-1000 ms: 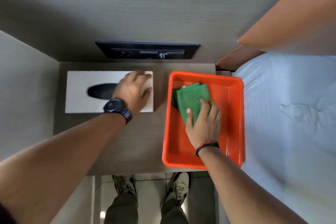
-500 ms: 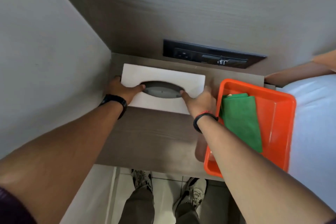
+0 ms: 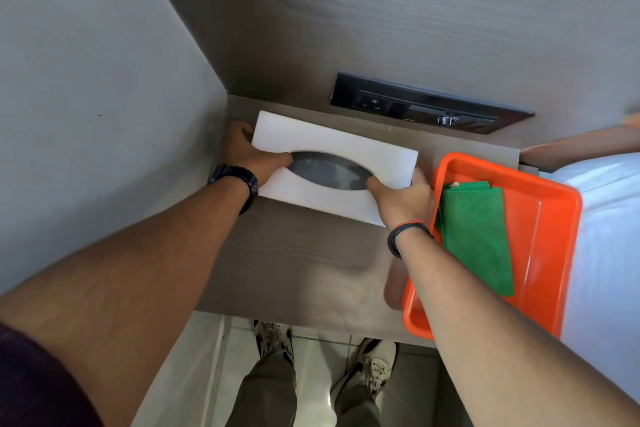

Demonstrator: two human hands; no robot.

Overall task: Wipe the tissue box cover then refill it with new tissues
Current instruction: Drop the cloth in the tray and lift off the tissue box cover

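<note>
A white tissue box cover (image 3: 346, 146) with a dark oval slot lies on the wooden bedside shelf (image 3: 298, 260), near the back left corner. My left hand (image 3: 247, 154) grips its left end, thumb at the slot's left tip. My right hand (image 3: 405, 199) grips its right end, thumb at the slot's right tip. A folded green cloth (image 3: 476, 236) lies in the orange tray (image 3: 540, 250) just right of the box. No tissues show in the slot.
A grey wall closes the left side. A black socket panel (image 3: 426, 104) sits in the wooden back wall behind the box. A white bed (image 3: 609, 253) lies to the right of the tray. My shoes and the tiled floor show below the shelf edge.
My right hand left the green cloth in the tray and took the box's right end. My left hand shifted from the box top to its left end. The view swung left.
</note>
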